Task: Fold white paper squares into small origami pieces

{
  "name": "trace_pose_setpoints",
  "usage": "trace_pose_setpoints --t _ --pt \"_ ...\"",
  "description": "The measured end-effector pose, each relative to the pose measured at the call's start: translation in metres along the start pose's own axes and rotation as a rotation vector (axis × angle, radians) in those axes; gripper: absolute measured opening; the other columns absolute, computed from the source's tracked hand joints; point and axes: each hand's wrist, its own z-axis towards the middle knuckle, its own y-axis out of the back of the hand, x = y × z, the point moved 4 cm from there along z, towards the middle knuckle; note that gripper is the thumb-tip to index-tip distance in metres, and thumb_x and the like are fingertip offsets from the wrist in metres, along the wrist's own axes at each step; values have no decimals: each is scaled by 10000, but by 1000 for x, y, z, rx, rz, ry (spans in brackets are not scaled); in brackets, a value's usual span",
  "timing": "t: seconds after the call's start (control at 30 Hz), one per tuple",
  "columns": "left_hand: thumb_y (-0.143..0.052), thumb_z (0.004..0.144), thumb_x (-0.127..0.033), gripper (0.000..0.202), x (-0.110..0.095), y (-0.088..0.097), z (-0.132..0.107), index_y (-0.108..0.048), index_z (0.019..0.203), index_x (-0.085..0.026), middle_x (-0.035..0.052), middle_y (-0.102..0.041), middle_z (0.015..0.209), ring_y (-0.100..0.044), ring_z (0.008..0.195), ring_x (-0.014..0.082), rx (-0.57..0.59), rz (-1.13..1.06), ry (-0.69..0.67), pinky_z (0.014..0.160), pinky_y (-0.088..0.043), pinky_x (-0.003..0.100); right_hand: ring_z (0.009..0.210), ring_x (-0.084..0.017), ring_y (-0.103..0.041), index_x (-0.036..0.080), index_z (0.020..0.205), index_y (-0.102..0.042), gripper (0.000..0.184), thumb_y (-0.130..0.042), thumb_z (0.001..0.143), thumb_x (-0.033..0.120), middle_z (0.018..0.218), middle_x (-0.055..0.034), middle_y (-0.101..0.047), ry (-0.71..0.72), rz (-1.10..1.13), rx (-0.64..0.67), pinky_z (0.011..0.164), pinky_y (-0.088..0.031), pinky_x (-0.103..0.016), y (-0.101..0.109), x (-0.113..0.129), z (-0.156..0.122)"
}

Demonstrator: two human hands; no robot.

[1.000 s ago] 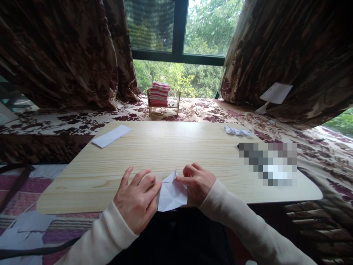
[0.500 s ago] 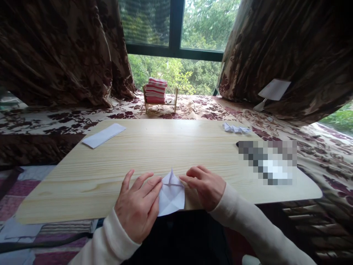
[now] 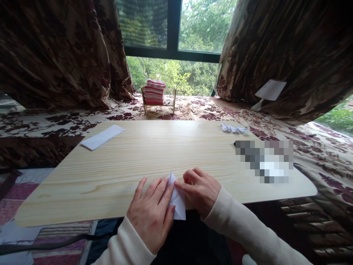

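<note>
A piece of white folded paper [image 3: 179, 203] with creases and a pointed top stands at the table's near edge, partly covered by both hands. My left hand [image 3: 151, 209] lies over its left side, fingers stretched out and thumb resting on the sheet. At the upper right of the paper, my right hand [image 3: 202, 189] is closed, with thumb and forefinger pinching its edge near the point. The underside of the paper is hidden.
On the wooden table [image 3: 118, 162] lie a stack of white paper strips [image 3: 103, 137] at the far left and several small folded paper pieces [image 3: 234, 128] at the far right. A blurred-out object [image 3: 264, 162] is at right. Behind are a small rack with striped cloths [image 3: 154, 92] and a lamp [image 3: 271, 90].
My left hand has moved right and covers more of the paper, whose visible part is now narrower. My right hand has come in from beside the paper to touch its upper edge.
</note>
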Motion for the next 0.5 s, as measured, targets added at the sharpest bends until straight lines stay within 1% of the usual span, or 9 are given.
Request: trace_pose_setpoints --t 0.1,0.23,0.3,0.4,0.5 --pt "-386 843 -277 373 -1 -2 -1 -539 1164 -166 82 -575 1188 -477 1105 245 -18 9 -8 1015 -211 491 744 -181 -407 236 1066 -586 328 -555 740 223 830 -68 -528 -26 -36 23 647 -372 -290 1 3 4" --pt "-372 851 -279 369 -3 1 0 -546 1154 -160 75 -586 1176 -496 1081 253 -20 16 -15 999 -207 509 760 -209 -431 217 1091 -576 324 -522 774 262 840 -90 -560 -88 -95 182 602 -384 -299 3 8 19" --pt "-381 850 -280 361 -5 3 1 -557 1142 -161 77 -596 1160 -505 1072 258 -2 25 -16 985 -223 510 775 -219 -446 216 1048 -592 289 -512 773 254 860 -91 -573 -121 -108 235 589 -390 -300 6 10 27" --pt "-400 843 -277 354 -6 4 2 -563 1135 -162 78 -602 1151 -515 1062 261 0 32 -7 974 -232 512 783 -221 -463 219 995 -605 246 -515 766 229 873 -87 -585 -157 -123 246 597 -402 -303 8 11 32" --pt "-402 841 -276 355 -7 4 2 -563 1137 -163 80 -600 1153 -521 1054 258 -23 33 19 982 -223 510 804 -233 -475 195 1010 -596 252 -515 774 228 870 -103 -589 -139 -155 210 589 -406 -311 6 14 27"
